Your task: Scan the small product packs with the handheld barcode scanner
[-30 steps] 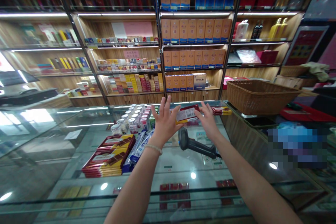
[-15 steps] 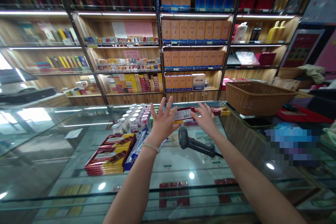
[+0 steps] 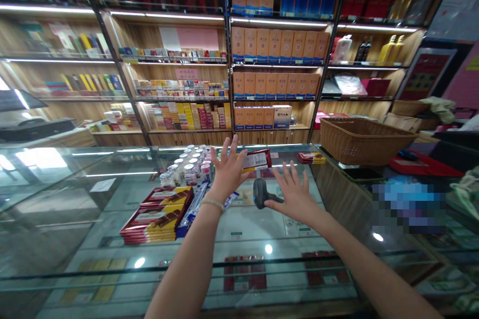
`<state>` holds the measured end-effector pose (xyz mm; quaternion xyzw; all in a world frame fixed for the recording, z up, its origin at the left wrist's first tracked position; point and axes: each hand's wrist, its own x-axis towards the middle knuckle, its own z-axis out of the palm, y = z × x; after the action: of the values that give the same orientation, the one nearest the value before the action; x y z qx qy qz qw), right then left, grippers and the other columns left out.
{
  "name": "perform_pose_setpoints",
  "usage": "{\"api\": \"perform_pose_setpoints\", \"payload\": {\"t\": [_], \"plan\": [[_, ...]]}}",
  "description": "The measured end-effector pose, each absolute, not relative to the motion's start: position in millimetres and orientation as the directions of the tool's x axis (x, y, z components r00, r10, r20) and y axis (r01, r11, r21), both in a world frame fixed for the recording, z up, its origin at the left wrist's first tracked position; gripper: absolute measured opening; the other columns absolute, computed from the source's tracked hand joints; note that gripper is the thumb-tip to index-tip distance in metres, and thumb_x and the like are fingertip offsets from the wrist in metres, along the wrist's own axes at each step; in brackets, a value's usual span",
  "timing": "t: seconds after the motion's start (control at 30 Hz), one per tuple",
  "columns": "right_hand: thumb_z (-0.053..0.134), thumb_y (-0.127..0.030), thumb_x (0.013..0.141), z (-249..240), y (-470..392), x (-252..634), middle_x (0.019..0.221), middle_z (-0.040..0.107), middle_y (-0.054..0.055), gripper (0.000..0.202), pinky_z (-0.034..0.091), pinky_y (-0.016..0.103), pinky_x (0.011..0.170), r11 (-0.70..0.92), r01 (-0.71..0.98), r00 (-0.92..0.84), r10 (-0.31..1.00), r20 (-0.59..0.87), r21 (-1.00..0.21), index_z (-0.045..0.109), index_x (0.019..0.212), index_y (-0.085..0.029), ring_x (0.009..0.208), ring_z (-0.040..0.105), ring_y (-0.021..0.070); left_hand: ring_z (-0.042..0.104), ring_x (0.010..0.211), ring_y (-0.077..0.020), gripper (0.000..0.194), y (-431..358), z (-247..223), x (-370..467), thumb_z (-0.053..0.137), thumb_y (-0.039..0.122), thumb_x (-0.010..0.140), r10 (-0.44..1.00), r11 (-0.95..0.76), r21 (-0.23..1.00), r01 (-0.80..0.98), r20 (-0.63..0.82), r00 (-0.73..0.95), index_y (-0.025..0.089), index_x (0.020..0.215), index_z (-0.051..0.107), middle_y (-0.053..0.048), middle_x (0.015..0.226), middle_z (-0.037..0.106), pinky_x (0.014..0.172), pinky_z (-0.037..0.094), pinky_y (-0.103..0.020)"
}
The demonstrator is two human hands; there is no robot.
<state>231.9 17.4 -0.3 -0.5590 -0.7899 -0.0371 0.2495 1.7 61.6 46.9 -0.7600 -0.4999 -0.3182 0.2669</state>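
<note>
A chocolate bar [image 3: 256,160] in a dark red wrapper, its white barcode label facing me, is held at its left end by my left hand [image 3: 227,172]. Thumb and forefinger grip it while the other fingers stretch upward. My right hand [image 3: 295,194] holds nothing; its fingers are spread above the black barcode scanner [image 3: 260,193], whose handle it partly hides. Left of my left forearm lie stacked chocolate bars [image 3: 159,215] in red and yellow wrappers, beside blue-and-white packets [image 3: 192,213]. Behind my left hand stand several small jars [image 3: 190,172].
The glass counter [image 3: 232,244] shows goods beneath its top. A small pile of chocolate bars [image 3: 312,158] lies at the far right. Beyond it, a wicker basket [image 3: 359,139] stands on the side counter. Stocked shelves [image 3: 277,67] line the wall behind.
My right hand has let go of the bar's right end and come nearer, over the scanner. The bar has shifted slightly left and tilted in my left hand.
</note>
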Motion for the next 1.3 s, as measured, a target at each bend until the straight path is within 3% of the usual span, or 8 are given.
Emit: {"api": "perform_pose_setpoints", "payload": {"t": [0.13, 0.3, 0.6, 0.77, 0.9, 1.03, 1.17, 1.3], "plan": [[0.066, -0.077, 0.082, -6.0, 4.2, 230.1, 0.173, 0.019, 0.022, 0.098, -0.004, 0.074, 0.123, 0.344, 0.934, -0.285, 0.881, 0.376, -0.098, 0.044, 0.160, -0.022, 0.162, 0.006, 0.0443, 0.017, 0.160, -0.0456, 0.071, 63.2, 44.5, 1.9, 0.091, 0.036, 0.071, 0.606, -0.343, -0.107, 0.933, 0.734, 0.307, 0.025, 0.135, 0.063, -0.018, 0.174, 0.018, 0.123, -0.001, -0.079], [0.062, -0.071, 0.089, -1.8, -6.8, 224.5, 0.174, 0.012, 0.022, 0.080, -0.004, 0.073, 0.123, 0.334, 0.941, -0.299, 0.895, 0.329, -0.054, 0.056, 0.151, -0.020, 0.162, 0.004, 0.0439, 0.014, 0.161, -0.0461, 0.072, 66.0, 41.3, 2.5, 0.090, 0.039, 0.071, 0.633, -0.340, -0.118, 0.933, 0.705, 0.319, 0.026, 0.136, 0.063, -0.017, 0.175, 0.015, 0.123, -0.001, -0.080], [0.070, -0.044, 0.088, -12.4, -4.7, 215.0, 0.173, 0.024, 0.018, 0.038, 0.002, 0.073, 0.124, 0.363, 0.932, -0.333, 0.851, 0.406, 0.002, 0.071, 0.117, -0.019, 0.161, 0.014, 0.0414, 0.015, 0.161, -0.0461, 0.071, 67.9, 39.1, 2.2, 0.091, 0.037, 0.070, 0.633, -0.354, -0.101, 0.930, 0.705, 0.318, 0.026, 0.135, 0.064, -0.016, 0.175, 0.015, 0.124, -0.002, -0.078], [0.068, -0.033, 0.083, -12.9, 0.5, 208.5, 0.170, 0.032, 0.020, 0.033, 0.018, 0.069, 0.124, 0.359, 0.932, -0.312, 0.862, 0.399, -0.046, 0.070, 0.110, -0.015, 0.158, 0.025, 0.0402, 0.015, 0.161, -0.0461, 0.073, 67.0, 39.2, 0.0, 0.092, 0.037, 0.069, 0.643, -0.345, -0.098, 0.934, 0.700, 0.311, 0.025, 0.135, 0.064, -0.017, 0.175, 0.014, 0.125, -0.003, -0.077], [0.064, -0.028, 0.083, -8.8, 0.0, 211.8, 0.165, 0.041, 0.021, 0.033, 0.042, 0.056, 0.113, 0.367, 0.921, -0.289, 0.869, 0.402, -0.129, 0.068, 0.112, -0.014, 0.147, 0.043, 0.0380, 0.014, 0.161, -0.0458, 0.074, 67.3, 40.5, -1.6, 0.092, 0.037, 0.069, 0.647, -0.328, -0.108, 0.939, 0.699, 0.306, 0.026, 0.137, 0.064, -0.017, 0.175, 0.015, 0.124, -0.001, -0.078], [0.059, -0.027, 0.086, 8.1, -9.5, 220.6, 0.161, 0.047, 0.019, 0.037, 0.049, 0.042, 0.101, 0.352, 0.906, -0.234, 0.879, 0.415, -0.234, 0.063, 0.121, -0.015, 0.132, 0.059, 0.0327, 0.015, 0.161, -0.0463, 0.074, 67.4, 41.0, -1.7, 0.092, 0.039, 0.070, 0.642, -0.315, -0.118, 0.942, 0.704, 0.303, 0.026, 0.136, 0.064, -0.018, 0.175, 0.015, 0.124, 0.002, -0.079], [0.052, -0.033, 0.094, 30.9, -23.2, 229.1, 0.117, 0.076, 0.012, 0.041, 0.046, 0.035, 0.073, 0.252, 0.914, -0.152, 0.940, 0.307, -0.319, 0.055, 0.133, -0.020, 0.091, 0.074, 0.0291, 0.015, 0.161, -0.0465, 0.074, 68.0, 39.9, -1.4, 0.092, 0.041, 0.069, 0.640, -0.313, -0.114, 0.943, 0.708, 0.298, 0.027, 0.136, 0.064, -0.018, 0.175, 0.014, 0.123, 0.002, -0.080], [0.056, -0.035, 0.092, 45.3, -34.5, 236.2, 0.093, 0.077, 0.008, 0.041, 0.036, 0.031, 0.067, 0.213, 0.909, -0.115, 0.954, 0.277, -0.357, 0.054, 0.131, -0.022, 0.083, 0.074, 0.0300, 0.014, 0.161, -0.0462, 0.076, 69.1, 38.8, -2.0, 0.093, 0.041, 0.068, 0.646, -0.304, -0.116, 0.946, 0.705, 0.294, 0.027, 0.136, 0.064, -0.019, 0.175, 0.014, 0.123, 0.001, -0.078]]}}
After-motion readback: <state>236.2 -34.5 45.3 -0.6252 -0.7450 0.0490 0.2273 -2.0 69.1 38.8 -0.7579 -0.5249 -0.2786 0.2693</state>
